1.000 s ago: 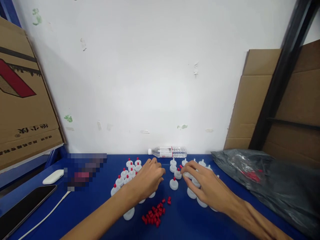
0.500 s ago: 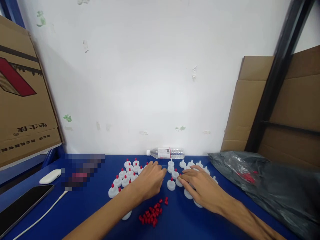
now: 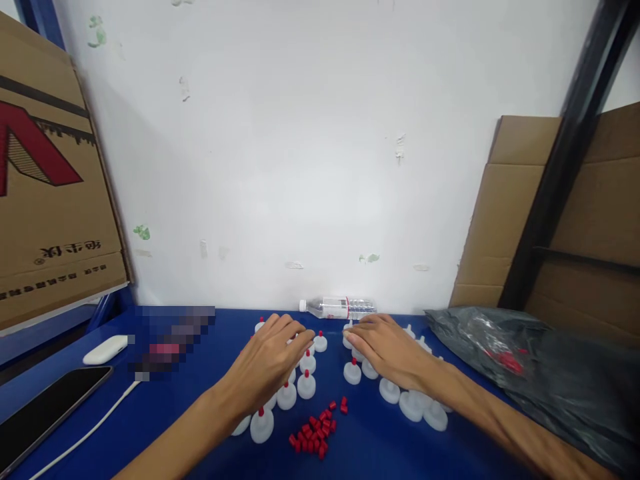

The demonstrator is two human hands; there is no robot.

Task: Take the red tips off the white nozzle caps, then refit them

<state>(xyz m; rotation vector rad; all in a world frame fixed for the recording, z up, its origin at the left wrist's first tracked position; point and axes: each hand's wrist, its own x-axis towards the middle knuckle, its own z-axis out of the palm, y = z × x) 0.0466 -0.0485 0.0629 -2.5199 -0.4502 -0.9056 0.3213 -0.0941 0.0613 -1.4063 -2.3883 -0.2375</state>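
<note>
Two groups of white nozzle caps stand on a blue table. In the left group the visible caps, such as this white cap with a red tip [image 3: 307, 385], carry small red tips. My left hand [image 3: 273, 353] spreads over that group, palm down, its thumb and fingers apart around the caps. My right hand [image 3: 393, 350] reaches over the right group, thumb apart from the bent fingers, close to a plain white cap [image 3: 347, 339]. One red-tipped cap [image 3: 353, 373] stands just below its thumb. Small red tip caps [image 3: 316, 430] lie loose in a pile between my forearms.
A clear water bottle [image 3: 336, 308] lies along the wall. A grey plastic bag [image 3: 545, 373] covers the right side. At left are a phone [image 3: 53, 413], a white case [image 3: 105, 349] and a cable [image 3: 90, 428]. Cardboard [image 3: 505, 220] leans at the right.
My left hand has gone from closed to spread, over the left caps, and moved left. My right hand has shifted slightly left and up. The view has turned slightly left.
</note>
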